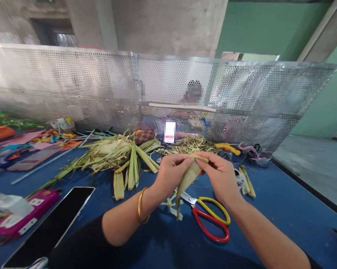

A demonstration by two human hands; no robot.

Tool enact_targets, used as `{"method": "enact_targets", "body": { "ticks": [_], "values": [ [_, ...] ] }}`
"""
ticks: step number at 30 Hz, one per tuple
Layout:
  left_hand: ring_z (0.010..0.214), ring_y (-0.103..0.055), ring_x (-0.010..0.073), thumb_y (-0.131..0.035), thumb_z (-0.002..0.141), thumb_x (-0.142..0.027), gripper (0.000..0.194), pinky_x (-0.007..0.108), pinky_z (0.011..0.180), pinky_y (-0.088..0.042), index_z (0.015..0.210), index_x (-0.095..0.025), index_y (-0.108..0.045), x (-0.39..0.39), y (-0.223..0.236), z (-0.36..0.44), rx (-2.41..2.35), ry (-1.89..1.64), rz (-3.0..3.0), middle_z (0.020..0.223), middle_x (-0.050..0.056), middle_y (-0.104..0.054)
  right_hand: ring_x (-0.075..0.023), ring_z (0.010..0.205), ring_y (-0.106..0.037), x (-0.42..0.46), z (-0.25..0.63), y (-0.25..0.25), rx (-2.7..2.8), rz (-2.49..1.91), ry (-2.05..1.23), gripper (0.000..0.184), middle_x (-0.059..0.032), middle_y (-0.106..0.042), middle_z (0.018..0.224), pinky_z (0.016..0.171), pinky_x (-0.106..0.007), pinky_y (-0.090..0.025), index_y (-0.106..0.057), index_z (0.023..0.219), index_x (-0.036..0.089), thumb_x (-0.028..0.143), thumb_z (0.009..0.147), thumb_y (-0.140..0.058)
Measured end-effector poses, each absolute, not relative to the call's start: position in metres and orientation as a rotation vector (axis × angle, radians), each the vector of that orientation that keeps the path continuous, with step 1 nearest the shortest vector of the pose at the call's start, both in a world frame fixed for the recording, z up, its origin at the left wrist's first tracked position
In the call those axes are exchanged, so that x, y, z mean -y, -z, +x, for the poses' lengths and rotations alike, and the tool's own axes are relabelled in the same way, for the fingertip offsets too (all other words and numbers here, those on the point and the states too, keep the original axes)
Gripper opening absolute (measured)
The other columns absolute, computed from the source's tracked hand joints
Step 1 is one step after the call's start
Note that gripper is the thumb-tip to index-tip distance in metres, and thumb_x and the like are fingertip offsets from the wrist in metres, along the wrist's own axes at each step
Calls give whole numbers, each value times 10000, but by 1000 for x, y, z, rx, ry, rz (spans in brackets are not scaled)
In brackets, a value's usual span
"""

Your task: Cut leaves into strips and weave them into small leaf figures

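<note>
Between both hands a pale green corn husk (189, 178) is pinched along its upper edge, and its narrow end hangs down. My left hand (171, 173) grips the husk between thumb and fingers; a gold bangle (141, 207) circles that wrist. My right hand (220, 173) pinches the husk's other side, close to the left fingertips. Below them on the blue table lie scissors (211, 220) with one yellow and one red handle. A small knotted piece of husk strips (172, 204) rests by the blades, partly behind the hanging husk tip.
A heap of corn husks (109, 153) lies left of centre, and shredded strips (185, 145) lie behind the hands. A dark phone (53, 224) and magenta power strip (28, 213) sit at left. A yellow cutter (227, 148) lies at right. A perforated metal screen (101, 86) closes the back.
</note>
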State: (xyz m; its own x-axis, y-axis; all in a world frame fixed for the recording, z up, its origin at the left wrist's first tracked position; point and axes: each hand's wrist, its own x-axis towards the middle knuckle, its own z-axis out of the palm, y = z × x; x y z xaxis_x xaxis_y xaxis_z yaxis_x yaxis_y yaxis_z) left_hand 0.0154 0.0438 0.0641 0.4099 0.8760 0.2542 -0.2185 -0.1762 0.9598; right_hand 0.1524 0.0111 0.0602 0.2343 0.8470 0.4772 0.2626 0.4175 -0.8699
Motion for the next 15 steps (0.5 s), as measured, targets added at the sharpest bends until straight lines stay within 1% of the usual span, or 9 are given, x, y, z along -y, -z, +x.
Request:
{"method": "enact_targets", "body": {
  "ticks": [4, 7, 11, 15],
  "values": [
    [624, -562, 105, -662, 721, -298, 155, 240, 613, -465, 724, -147, -699, -44, -66, 16, -640, -1128, 1351, 693, 24, -659, -126, 569, -541, -8, 153, -70, 1238, -1148, -595, 135, 10, -617, 638, 561, -283, -475, -654, 786, 191, 305, 714, -659],
    [629, -574, 115, -665, 718, -324, 186, 260, 625, -494, 693, -139, -669, -44, -68, 15, -620, -1065, 1309, 674, 20, -632, -124, 562, -517, -5, 156, -77, 1302, -1200, -620, 141, 14, -578, 602, 545, -275, -451, -632, 709, 184, 323, 703, -656],
    [559, -522, 82, -661, 724, -323, 212, 216, 555, -467, 633, -135, -626, -45, -70, 14, -632, -1035, 1379, 598, -7, -566, -116, 545, -493, -3, 162, -83, 1450, -1248, -679, 140, 20, -560, 583, 526, -261, -421, -638, 688, 180, 320, 687, -650],
    [551, -519, 80, -637, 737, -312, 189, 207, 536, -467, 673, -133, -633, -45, -70, 14, -647, -1023, 1459, 600, -10, -564, -123, 570, -511, -4, 164, -82, 1437, -1225, -709, 152, 14, -580, 611, 550, -267, -424, -637, 728, 180, 325, 684, -650]
  ]
}}
